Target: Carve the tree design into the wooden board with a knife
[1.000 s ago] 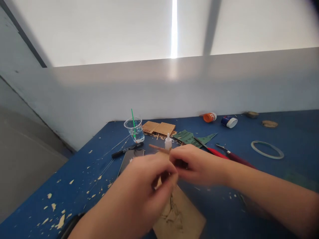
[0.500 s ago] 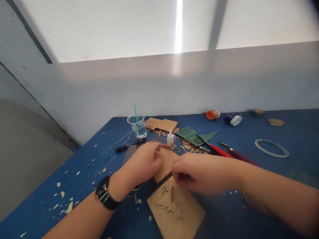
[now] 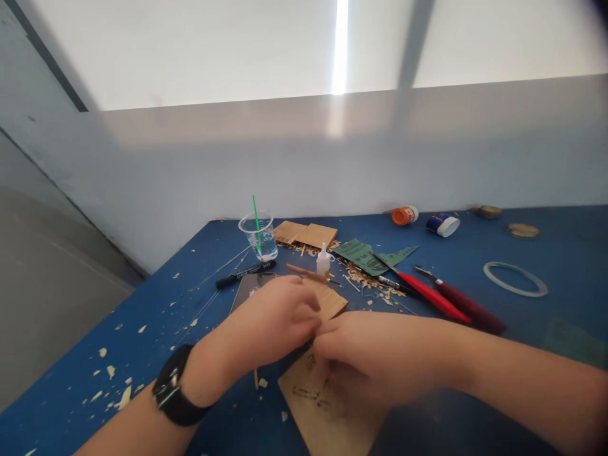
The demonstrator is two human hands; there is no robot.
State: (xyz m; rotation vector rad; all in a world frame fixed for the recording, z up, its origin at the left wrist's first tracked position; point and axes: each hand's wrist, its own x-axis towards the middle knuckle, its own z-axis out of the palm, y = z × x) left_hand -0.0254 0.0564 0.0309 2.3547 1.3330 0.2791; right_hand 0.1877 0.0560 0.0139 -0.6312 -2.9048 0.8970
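My left hand, with a black watch on its wrist, has its fingers curled inward over the near edge of a plain wooden board. My right hand is closed, knuckles up, over the upper part of a second wooden board that bears black line marks. The fingertips of both hands meet or nearly meet between the two boards. Whatever the fingers hold is hidden. Just beyond the plain board lies a thin brown-handled tool, near a small white dropper bottle.
A plastic cup of liquid with a green straw stands behind a black marker. Green sandpaper, wood shavings, a red-handled tool and a dark red-handled tool lie right. A clear ring lies farther right.
My right hand has moved down and slightly left over the marked board, covering part of its lines. My left hand has shifted toward it, uncovering the brown-handled tool. The view has shifted slightly.
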